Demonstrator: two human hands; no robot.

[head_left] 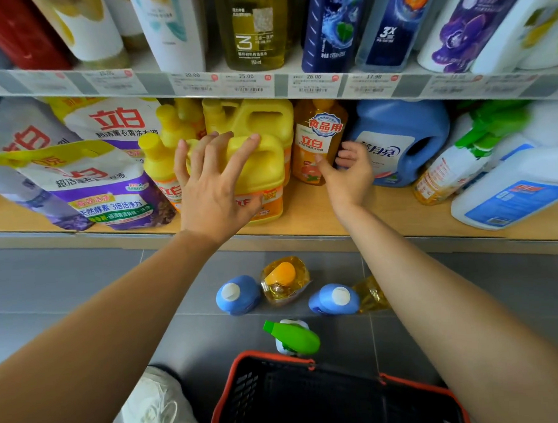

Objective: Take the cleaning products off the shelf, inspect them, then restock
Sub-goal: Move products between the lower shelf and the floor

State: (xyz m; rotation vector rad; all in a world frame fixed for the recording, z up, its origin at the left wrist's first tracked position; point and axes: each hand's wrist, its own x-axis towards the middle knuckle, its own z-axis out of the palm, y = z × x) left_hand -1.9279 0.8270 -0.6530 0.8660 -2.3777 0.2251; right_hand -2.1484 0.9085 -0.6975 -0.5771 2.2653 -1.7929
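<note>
On the wooden lower shelf (316, 216) stands a yellow jug (265, 173) with a second yellow jug behind it. My left hand (212, 182) lies over the front jug, its fingers spread across the jug's top and handle and its thumb at the left side. To the right is an orange dish-soap bottle (316, 136). My right hand (348, 173) grips this bottle low down, with the thumb on its front and the fingers curled round its right side. A blue detergent jug (399, 142) stands just right of that hand.
On the grey floor below stand two blue bottles (238, 294) (334, 300), an orange-capped bottle (284, 281), a yellowish bottle (370, 293) and a green-topped spray bottle (292, 337). A red basket (234, 392) sits nearest me. Refill pouches (97, 184) lean at the left; spray bottles (454, 162) and a white jug (510, 194) lie at the right.
</note>
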